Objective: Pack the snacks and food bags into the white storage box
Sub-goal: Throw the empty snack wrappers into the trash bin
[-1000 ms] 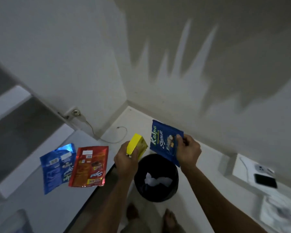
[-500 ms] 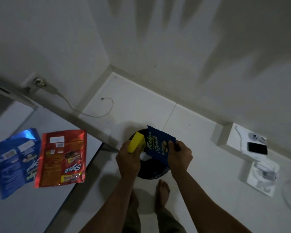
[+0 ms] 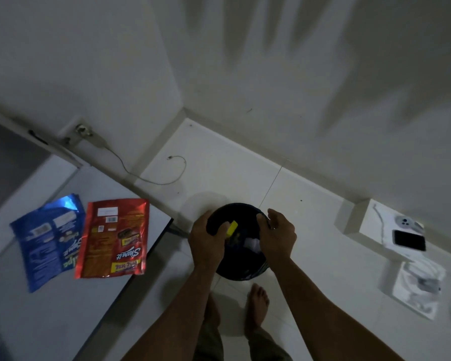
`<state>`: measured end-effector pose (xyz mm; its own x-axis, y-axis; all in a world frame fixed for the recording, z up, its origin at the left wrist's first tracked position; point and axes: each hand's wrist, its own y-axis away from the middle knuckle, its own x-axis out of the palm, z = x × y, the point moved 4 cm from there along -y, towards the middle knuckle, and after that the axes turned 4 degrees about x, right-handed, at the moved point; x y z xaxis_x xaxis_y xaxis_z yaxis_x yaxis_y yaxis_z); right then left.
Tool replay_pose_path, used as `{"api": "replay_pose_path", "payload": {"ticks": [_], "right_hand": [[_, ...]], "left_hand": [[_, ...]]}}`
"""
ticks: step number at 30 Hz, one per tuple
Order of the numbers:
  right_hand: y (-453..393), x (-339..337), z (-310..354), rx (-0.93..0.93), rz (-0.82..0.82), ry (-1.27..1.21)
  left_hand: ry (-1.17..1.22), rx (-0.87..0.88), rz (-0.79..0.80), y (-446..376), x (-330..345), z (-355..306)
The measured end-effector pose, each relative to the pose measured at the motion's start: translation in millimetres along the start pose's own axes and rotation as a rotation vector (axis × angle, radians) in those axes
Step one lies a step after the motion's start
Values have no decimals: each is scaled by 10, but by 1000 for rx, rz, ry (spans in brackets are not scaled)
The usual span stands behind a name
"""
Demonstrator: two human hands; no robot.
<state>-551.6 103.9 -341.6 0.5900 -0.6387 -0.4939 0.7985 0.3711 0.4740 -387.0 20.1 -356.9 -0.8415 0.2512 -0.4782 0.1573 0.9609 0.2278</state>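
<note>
Black bin [image 3: 238, 267] mouth blocked by both hands; bare floor [image 3: 219, 173] beyond; table edge [image 3: 151, 246] crowds left.

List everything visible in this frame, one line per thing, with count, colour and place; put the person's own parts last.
snack bag: 1, blue, on the table, left of the red one
snack bag: 1, red, on the table near its edge
table: 1, white, lower left
bin: 1, black, on the floor under both hands
yellow packet: 1, yellow, held over the bin
cable: 1, pale, from the wall socket onto the floor
phone: 1, black, on a white ledge at right
left hand: 1, over the bin's left rim, holds the yellow packet
right hand: 1, over the bin's right rim; what it holds cannot be told
feet: 2, bare, on the floor below the bin
</note>
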Motion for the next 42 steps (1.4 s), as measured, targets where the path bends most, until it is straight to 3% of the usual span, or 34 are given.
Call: {"api": "replay_pose_path", "payload": {"ticks": [6,11,17,22,25,30,34,42], "right_hand": [[311,-262,531,-57,95,16],[690,-71,1118,-204,329,65],[1299,509,1491,-333,505,134],[1685,1047,1535,-405,519,240],[1792,1374,1510,-447,493,279],[1701,1864,1462,-330,397,336],[1522,2141,1385,-293,315,455],[1244,2475,1268,-207,229,546]], "left_hand": [[23,25,-71,267,-466,-543],[60,88,-203,495,-1186,-830],[15,47,-372,684,-2168,-427],[-75,-68,-552,662,-2833,55],[-155,-127,-548,479,-3158,311],[-434,-172,-466,-130,-3630,726],[-431,-165,-477,-633,-3922,813],[-560,-222,-266,-1306,-3896,1232]]}}
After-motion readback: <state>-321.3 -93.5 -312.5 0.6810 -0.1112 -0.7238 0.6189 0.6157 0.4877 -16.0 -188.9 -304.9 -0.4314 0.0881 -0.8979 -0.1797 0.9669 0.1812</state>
